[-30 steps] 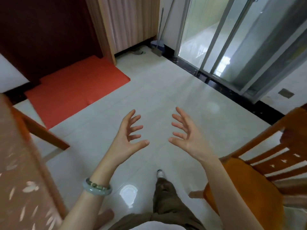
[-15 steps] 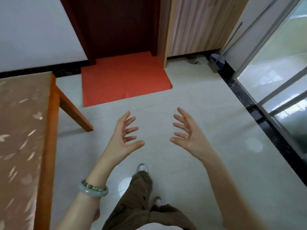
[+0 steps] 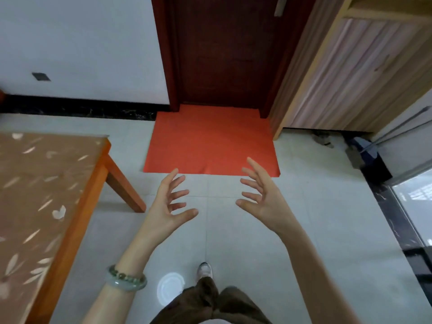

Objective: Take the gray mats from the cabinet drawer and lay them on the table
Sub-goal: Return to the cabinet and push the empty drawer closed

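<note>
My left hand (image 3: 167,202) and my right hand (image 3: 263,197) are raised in front of me over the pale tiled floor, palms facing each other, fingers spread, holding nothing. The table (image 3: 98,174), orange wood with a brown leaf-patterned top, stands at the left, close beside my left arm. A light wooden cabinet (image 3: 350,73) with striped panels stands at the upper right against the wall. No gray mats and no drawer are visible.
A dark red door (image 3: 222,50) is straight ahead with an orange-red floor mat (image 3: 210,141) before it. A blue dustpan and broom (image 3: 360,150) lean at the right by a glass sliding door (image 3: 416,197). My shoe (image 3: 205,271) shows below.
The view has swung left: the chair and most of the glass door are out of view, and the door, red mat and table are more central. Both hands stay spread and empty.
</note>
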A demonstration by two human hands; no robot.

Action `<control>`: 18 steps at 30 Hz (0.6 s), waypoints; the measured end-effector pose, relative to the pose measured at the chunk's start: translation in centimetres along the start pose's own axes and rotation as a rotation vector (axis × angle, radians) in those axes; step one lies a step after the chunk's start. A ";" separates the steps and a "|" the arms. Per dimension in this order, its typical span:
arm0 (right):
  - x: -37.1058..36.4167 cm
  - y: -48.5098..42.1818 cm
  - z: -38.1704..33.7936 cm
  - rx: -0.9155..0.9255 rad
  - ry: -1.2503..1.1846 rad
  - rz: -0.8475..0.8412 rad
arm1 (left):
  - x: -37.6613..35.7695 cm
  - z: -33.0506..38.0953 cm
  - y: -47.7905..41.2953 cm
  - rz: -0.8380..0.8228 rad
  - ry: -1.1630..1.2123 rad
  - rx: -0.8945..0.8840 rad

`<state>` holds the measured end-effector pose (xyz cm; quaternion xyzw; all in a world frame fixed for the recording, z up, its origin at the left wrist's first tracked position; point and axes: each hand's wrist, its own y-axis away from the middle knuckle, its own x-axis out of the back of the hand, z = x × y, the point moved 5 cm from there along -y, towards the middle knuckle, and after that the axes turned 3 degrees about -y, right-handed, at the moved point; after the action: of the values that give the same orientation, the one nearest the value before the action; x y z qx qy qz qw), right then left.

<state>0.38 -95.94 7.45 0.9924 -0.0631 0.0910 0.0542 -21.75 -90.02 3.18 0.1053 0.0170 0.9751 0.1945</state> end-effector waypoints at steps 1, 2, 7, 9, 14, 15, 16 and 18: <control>0.2 -1.7 -0.3 0.004 0.012 -0.013 | 0.3 0.2 -1.5 0.007 -0.006 0.005; 0.4 -3.5 -0.7 0.012 0.019 -0.024 | 0.6 0.4 -3.0 0.017 -0.011 0.009; 0.6 -12.8 -1.3 0.025 0.056 -0.101 | 2.1 1.1 -10.4 0.072 -0.013 0.022; 0.6 -17.0 -1.2 0.027 0.058 -0.144 | 2.8 1.0 -13.8 0.111 -0.002 0.034; 0.2 -28.4 -1.7 0.037 0.018 -0.255 | 4.9 1.1 -22.4 0.219 0.018 0.059; 0.2 -30.9 -2.1 0.039 0.009 -0.278 | 5.3 1.2 -24.2 0.244 0.020 0.061; 0.1 -33.4 -2.4 0.041 0.005 -0.306 | 5.8 1.4 -26.1 0.273 0.024 0.066; -0.2 -38.1 -3.1 0.041 0.003 -0.360 | 6.9 1.9 -29.5 0.343 0.041 0.074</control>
<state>4.79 -57.94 6.78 0.9884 0.1175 0.0827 0.0494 -16.50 -60.15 4.21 0.0938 0.0386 0.9946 0.0211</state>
